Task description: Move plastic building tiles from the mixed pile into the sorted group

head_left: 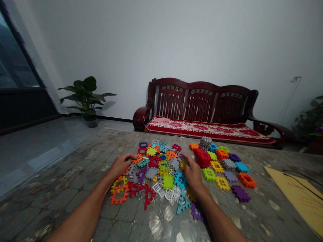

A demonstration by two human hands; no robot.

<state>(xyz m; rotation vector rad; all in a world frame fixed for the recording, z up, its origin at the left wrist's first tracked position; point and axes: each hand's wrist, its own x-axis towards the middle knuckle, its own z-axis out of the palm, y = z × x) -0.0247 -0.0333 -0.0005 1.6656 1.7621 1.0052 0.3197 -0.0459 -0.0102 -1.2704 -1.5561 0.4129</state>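
A pile of notched plastic building tiles lies on the table between my hands. On its left side, my left hand (122, 164) is stretched in, with its fingertips against an orange tile (137, 158). My right hand (192, 170) reaches along the other side, fingers extended and a little bent, close to a yellow tile (182, 165) and a grey tile (174, 164). I see nothing gripped in either hand, though the undersides of the fingers are hidden. A lime green tile (168, 181), white window-frame pieces (169, 194) and red triangular tiles (149, 196) lie nearer to me.
Right of my right hand are tiles grouped by colour, with a red stack (203, 158) and a grey stack (205, 143). A yellow board (295, 196) with a dark cable lies at the table's right. Behind stand a wooden bench (199, 101) and a potted plant (87, 95).
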